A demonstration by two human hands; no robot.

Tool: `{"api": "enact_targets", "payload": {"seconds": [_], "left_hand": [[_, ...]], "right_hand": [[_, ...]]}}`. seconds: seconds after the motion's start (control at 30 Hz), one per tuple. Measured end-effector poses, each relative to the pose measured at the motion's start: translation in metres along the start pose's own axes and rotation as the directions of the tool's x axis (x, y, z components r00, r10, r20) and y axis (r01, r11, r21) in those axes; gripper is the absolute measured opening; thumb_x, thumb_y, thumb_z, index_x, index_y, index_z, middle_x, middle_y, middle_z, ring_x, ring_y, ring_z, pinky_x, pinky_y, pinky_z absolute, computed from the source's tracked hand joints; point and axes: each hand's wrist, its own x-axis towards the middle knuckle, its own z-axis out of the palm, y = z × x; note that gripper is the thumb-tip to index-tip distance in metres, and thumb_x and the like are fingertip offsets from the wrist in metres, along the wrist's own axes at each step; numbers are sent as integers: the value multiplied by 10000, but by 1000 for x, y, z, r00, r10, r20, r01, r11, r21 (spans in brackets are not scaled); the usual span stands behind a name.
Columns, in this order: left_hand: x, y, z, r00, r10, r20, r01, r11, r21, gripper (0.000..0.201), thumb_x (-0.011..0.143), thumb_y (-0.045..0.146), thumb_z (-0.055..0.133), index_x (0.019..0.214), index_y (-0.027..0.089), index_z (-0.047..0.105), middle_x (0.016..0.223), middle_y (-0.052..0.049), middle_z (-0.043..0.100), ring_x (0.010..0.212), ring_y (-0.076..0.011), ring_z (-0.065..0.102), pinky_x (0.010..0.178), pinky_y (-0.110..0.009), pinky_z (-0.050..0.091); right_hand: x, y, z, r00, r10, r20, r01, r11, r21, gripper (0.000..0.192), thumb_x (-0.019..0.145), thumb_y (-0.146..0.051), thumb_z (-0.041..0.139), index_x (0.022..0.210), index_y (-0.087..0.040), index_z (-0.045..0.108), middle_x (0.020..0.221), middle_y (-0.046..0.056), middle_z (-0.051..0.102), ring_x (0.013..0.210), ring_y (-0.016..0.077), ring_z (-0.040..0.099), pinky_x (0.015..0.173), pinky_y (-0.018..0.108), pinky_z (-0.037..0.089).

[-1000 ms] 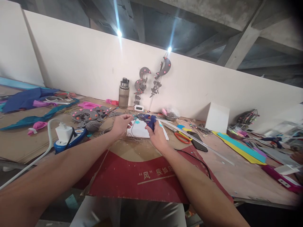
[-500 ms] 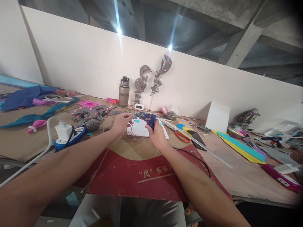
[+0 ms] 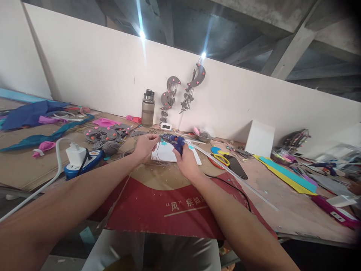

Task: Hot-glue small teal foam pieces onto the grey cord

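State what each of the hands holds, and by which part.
Right hand: the blue glue gun, by its handle. Left hand: apparently a tiny piece at the fingertips, too small to identify.

Right hand (image 3: 186, 161) grips blue glue gun (image 3: 177, 140); left hand (image 3: 143, 147) pinches small item by nozzle. Around gun: white board (image 3: 169, 156) at seven o'clock, dark phone (image 3: 237, 168) between three and four, water bottle (image 3: 147, 111) between ten and eleven, gray moon ornament (image 3: 199, 77) at one.
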Motion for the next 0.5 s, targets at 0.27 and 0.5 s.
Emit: {"api": "enact_targets", "payload": {"seconds": [0.27,0.5], "left_hand": [[1,0,-1,1000,28,-10,-27,998,63,122,699,262,648,671,149,613,464,46,477,378,-59,371,407,-196,292],[1,0,0,1000,22,-17,-20,995,100,96,703,242,626,679,150,615,474,48,489,391,-61,384,407,-190,315]], "right_hand": [[-1,1,2,1000,-14,-20,14,999,-30,333,907,-329,422,1177,-141,476,1105,163,631,1013,267,607,868,380,463],[-1,-1,1,999,-34,-38,32,997,-64,352,910,-309,414,1193,-108,471,1093,181,631,1031,275,603,866,389,469]]}}
